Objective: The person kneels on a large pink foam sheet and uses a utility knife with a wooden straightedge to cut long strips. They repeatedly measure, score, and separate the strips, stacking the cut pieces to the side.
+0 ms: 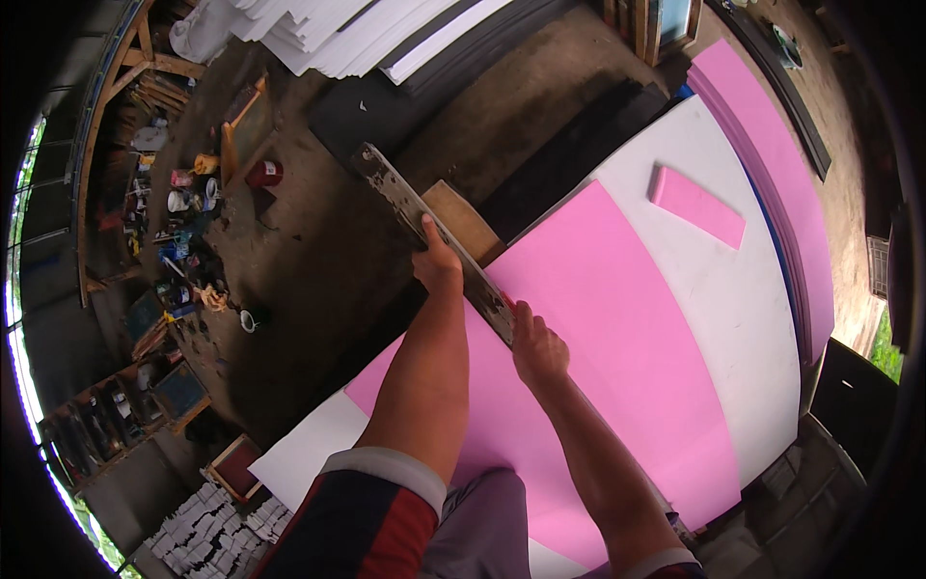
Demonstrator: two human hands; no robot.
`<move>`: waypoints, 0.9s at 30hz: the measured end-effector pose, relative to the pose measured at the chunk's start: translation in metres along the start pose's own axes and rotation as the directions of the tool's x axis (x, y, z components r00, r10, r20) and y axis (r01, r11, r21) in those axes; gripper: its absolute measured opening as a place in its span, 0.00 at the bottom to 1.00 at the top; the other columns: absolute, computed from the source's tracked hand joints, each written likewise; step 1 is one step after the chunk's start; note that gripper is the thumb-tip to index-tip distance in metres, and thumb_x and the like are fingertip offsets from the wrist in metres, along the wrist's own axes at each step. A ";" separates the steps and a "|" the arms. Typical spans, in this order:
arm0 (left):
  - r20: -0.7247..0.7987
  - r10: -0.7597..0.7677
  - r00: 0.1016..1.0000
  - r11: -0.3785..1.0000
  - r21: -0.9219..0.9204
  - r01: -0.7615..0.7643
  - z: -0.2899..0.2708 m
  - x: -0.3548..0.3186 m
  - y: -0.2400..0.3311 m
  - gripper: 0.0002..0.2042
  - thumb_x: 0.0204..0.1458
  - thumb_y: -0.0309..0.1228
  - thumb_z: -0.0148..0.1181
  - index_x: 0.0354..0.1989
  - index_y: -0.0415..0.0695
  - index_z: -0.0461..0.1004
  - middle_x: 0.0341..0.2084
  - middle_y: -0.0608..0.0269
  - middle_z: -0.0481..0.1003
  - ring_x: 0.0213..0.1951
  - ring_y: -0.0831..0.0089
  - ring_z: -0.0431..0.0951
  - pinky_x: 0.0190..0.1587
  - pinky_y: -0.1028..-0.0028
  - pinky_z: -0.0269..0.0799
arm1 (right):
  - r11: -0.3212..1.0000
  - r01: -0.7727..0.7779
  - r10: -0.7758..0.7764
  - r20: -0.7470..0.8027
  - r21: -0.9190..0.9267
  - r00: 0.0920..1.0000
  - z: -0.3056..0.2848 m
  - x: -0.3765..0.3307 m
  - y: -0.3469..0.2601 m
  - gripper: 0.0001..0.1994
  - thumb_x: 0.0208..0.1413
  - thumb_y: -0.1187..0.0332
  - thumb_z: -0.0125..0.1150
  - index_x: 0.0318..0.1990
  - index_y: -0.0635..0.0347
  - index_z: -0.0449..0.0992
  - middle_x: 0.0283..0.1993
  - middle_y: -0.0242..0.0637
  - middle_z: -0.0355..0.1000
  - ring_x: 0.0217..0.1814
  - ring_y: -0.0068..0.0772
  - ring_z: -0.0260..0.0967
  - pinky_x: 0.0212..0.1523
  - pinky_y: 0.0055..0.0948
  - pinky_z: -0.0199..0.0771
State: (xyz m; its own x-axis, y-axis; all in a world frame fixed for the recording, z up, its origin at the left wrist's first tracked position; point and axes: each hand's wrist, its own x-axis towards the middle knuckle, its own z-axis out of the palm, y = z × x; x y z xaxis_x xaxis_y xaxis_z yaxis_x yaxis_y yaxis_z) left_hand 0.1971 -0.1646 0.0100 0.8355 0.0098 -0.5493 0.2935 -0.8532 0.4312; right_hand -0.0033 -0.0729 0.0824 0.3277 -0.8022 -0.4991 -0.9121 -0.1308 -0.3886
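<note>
A large pink foam sheet (pixel 617 318) lies on a white sheet (pixel 719 309) in front of me. Across the pink sheet, from the far left toward the near right, runs a long, worn straightedge (pixel 395 188); its far end juts beyond the sheet. My left hand (pixel 441 262) is closed on the straightedge near the sheet's far left edge, one finger stretched along it. Closer in, my right hand (pixel 538 345) is closed beside the straightedge around a small red tool (pixel 508 301), mostly hidden by the fingers. A brown block (pixel 463 220) sits against the straightedge's far part.
A small pink foam block (pixel 696 206) rests on the white sheet. Stacked pink sheets (pixel 762 174) stand at the right. Stacked white sheets (pixel 318 39) lie on black sheets (pixel 424 96) at the back. Pots and tools clutter the left floor, including a dark red pot (pixel 263 174).
</note>
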 end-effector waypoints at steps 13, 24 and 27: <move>0.015 -0.024 1.000 0.999 0.046 0.024 -0.002 0.002 -0.003 0.57 0.48 0.81 0.46 0.57 0.28 0.75 0.54 0.32 0.78 0.57 0.40 0.79 0.62 0.50 0.73 | 0.990 -0.093 0.119 0.272 -0.108 0.955 -0.021 0.058 -0.054 0.11 0.67 0.67 0.54 0.53 0.60 0.67 0.44 0.47 0.81 0.44 0.48 0.85 0.38 0.45 0.87; -0.011 -0.022 1.000 0.999 0.029 0.022 0.001 0.003 -0.002 0.58 0.48 0.82 0.47 0.55 0.24 0.76 0.55 0.34 0.78 0.58 0.43 0.79 0.63 0.51 0.74 | 0.982 -0.160 0.186 0.402 -0.096 0.897 -0.033 -0.026 0.020 0.09 0.70 0.66 0.50 0.49 0.60 0.69 0.39 0.45 0.84 0.42 0.46 0.86 0.39 0.44 0.86; -0.049 -0.017 0.999 1.000 -0.015 0.017 -0.001 -0.004 0.003 0.56 0.49 0.80 0.50 0.53 0.25 0.78 0.54 0.34 0.78 0.55 0.44 0.80 0.61 0.51 0.76 | 0.973 -0.195 0.228 0.435 -0.120 0.871 -0.032 -0.078 0.063 0.09 0.69 0.67 0.50 0.50 0.61 0.69 0.39 0.45 0.84 0.42 0.46 0.86 0.38 0.44 0.86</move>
State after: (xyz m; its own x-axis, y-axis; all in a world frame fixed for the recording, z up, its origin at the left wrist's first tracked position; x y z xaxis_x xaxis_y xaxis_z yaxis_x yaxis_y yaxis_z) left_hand 0.1945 -0.1665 0.0142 0.8519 0.0500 -0.5213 0.3145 -0.8448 0.4330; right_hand -0.0941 -0.0370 0.1213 0.1845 -0.4756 -0.8601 -0.9813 -0.0408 -0.1880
